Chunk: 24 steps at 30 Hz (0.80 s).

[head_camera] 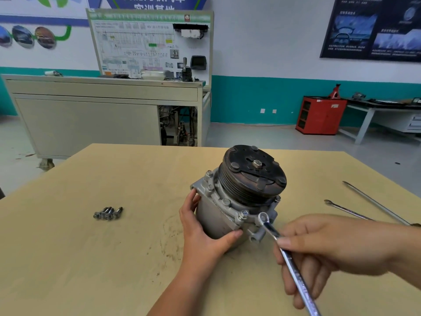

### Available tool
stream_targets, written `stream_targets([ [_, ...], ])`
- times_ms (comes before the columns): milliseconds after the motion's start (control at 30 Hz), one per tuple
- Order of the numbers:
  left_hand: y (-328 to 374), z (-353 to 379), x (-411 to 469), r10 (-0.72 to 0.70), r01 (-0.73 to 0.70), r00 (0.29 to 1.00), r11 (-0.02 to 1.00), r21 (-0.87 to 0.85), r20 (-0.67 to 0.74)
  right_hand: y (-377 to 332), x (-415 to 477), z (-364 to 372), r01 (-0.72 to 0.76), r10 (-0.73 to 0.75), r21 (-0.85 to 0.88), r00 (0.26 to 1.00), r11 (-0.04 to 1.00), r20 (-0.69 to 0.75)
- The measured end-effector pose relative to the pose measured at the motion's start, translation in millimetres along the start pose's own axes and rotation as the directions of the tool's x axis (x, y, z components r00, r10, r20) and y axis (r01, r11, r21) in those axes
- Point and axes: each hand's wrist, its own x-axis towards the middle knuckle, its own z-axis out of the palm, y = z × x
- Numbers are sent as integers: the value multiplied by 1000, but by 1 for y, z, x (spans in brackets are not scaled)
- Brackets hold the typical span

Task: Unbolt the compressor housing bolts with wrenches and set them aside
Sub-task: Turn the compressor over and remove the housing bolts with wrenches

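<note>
Your right hand (337,252), nearest, pinches the wrench (293,267) in curled fingers, its ring end just right of a near housing bolt (243,213), while your left hand (205,233) wraps the compressor (239,192) mid-table to steady it, loose bolts (108,213) parked well left.

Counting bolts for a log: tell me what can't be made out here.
Head view:
- Far-side bolts of the compressor: hidden by its pulley.
- Count of the loose bolts: bunched, too small.
- End of the wrench: cut off by the bottom edge.
- Housing under the left hand: covered.
</note>
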Motion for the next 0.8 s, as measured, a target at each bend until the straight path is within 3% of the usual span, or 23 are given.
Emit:
stream_targets([
  [167, 2, 1, -1, 9, -9, 1000, 1000, 1, -6, -2, 10, 24, 109, -84, 237, 990, 965, -113],
  [367, 1, 1, 0, 7, -6, 1000, 1000, 28, -13, -11, 16, 25, 99, -84, 173, 992, 980, -92],
  [433, 1, 1, 0, 2, -1, 1000, 1000, 21, -7, -18, 13, 13, 34, -29, 47, 994, 998, -102],
  [500, 2, 1, 0, -8, 8, 1000, 1000, 9, -3, -25, 8, -1, -6, -54, -245, 970, 969, -237],
  [567, 2, 1, -1, -23, 23, 1000, 1000, 5, 0, -28, 4, -13, -50, -237, -607, 892, 793, -384],
  [600, 3, 1, -1, -27, 27, 1000, 1000, 7, 3, -26, 3, -17, -69, -356, -729, 839, 681, -411],
  [633, 3, 0, -1, -28, 28, 1000, 1000, 10, 5, -24, 2, -19, -65, -421, -771, 807, 634, -414],
  [667, 3, 0, -1, -29, 29, 1000, 1000, 11, 5, -20, 3, -19, -30, -433, -761, 808, 648, -400],
  [700, 3, 0, -1, -30, 30, 1000, 999, 11, 3, -15, 3, -19, 34, -399, -686, 834, 727, -381],
  [800, 3, 0, -1, -30, 30, 1000, 999, 17, 1, -6, 2, -9, 81, -178, -348, 950, 934, -255],
])
